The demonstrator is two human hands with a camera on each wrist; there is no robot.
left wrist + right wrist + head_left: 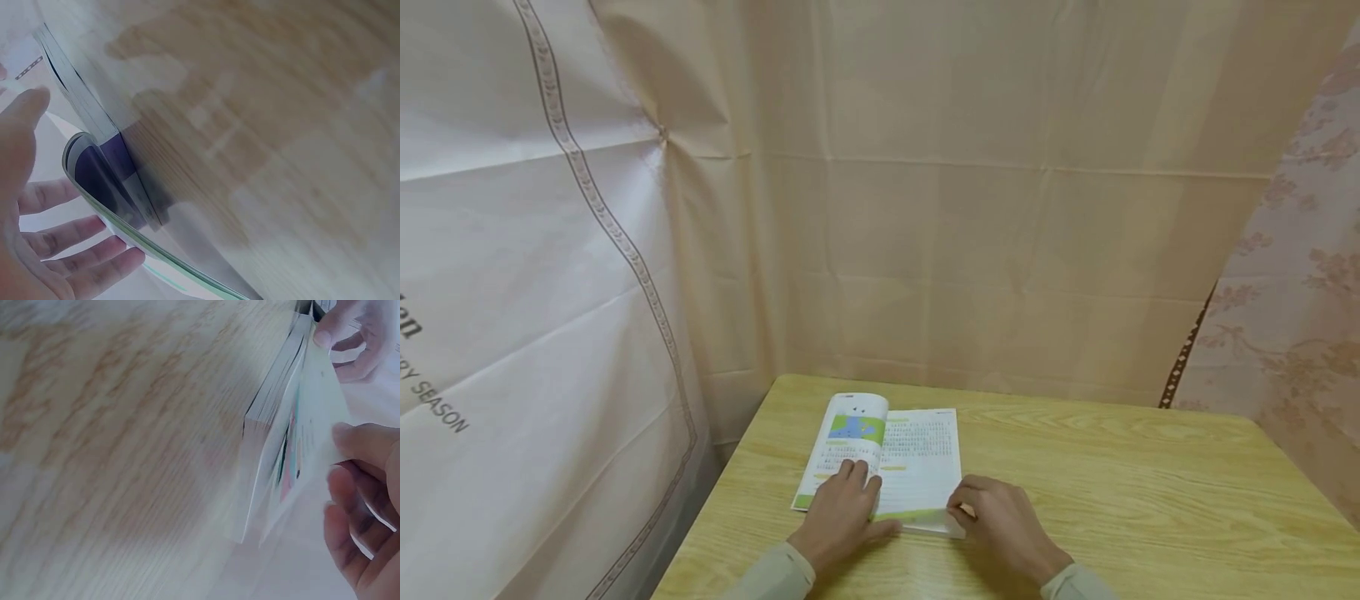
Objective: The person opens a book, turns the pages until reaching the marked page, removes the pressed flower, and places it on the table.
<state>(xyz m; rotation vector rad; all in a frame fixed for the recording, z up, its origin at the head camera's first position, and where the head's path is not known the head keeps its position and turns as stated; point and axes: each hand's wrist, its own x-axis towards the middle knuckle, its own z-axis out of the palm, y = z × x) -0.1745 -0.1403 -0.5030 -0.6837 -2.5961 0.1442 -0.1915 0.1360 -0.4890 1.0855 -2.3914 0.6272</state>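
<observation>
An open book [917, 433] lies on the table, its left pages bowed up and bearing a green and blue picture. My left hand [842, 512] rests on the lower part of the left pages, fingers spread and thumb reaching across the bottom edge. In the left wrist view its fairly straight fingertips touch the curved pages [181, 261]. At the lower right corner, my right hand [1003, 521] pinches a page [322, 406] between thumb and fingers. That leaf is lifted slightly off the page block [259, 425], as the right wrist view shows.
The wooden table [1112, 483] extends to the right of the book. Beige cloth [985, 250] hangs behind it, a white printed cloth [550, 333] on the left, and a flowered cloth [1292, 333] on the right.
</observation>
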